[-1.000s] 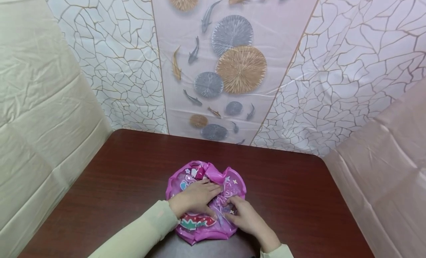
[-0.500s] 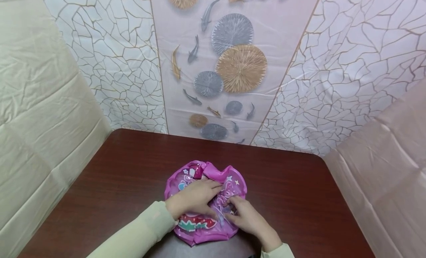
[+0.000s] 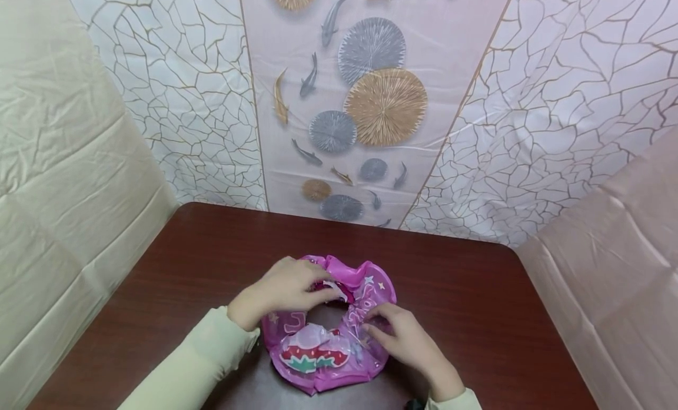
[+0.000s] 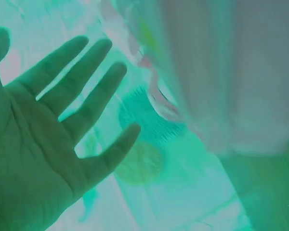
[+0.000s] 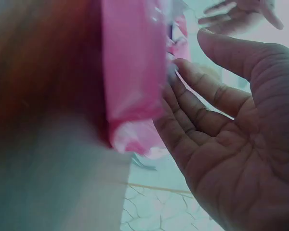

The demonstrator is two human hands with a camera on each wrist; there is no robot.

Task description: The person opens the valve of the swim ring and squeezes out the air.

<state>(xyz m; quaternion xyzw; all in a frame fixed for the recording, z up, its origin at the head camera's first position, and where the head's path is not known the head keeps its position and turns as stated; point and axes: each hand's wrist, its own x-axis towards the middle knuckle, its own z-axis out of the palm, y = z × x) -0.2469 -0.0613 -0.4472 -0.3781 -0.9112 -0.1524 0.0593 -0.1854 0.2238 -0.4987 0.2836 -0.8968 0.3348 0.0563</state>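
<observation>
A pink, see-through swim ring (image 3: 339,376), limp and creased, lies flat on the dark wood table. Red strawberry shapes with green leaves and white outlined lettering are printed on it, and its middle hole shows. My left hand (image 3: 286,286) is over the ring's far left part, hiding some of it. In the left wrist view that hand (image 4: 53,125) has its fingers straight and spread. At the ring's right side rests my right hand (image 3: 410,342), fingers loosely bent. The right wrist view shows its fingertips against the pink vinyl (image 5: 135,62), the thumb apart from it.
The reddish-brown table (image 3: 477,304) extends to both sides and behind the ring. A patterned cloth (image 3: 381,104) with fish and round leaf shapes hangs at the table's back edge. Pale cloth walls (image 3: 69,180) stand left and right.
The left hand has lifted off the ring's middle and moved left and away from me, uncovering the hole. The right hand has shifted slightly right. The ring's middle has opened out.
</observation>
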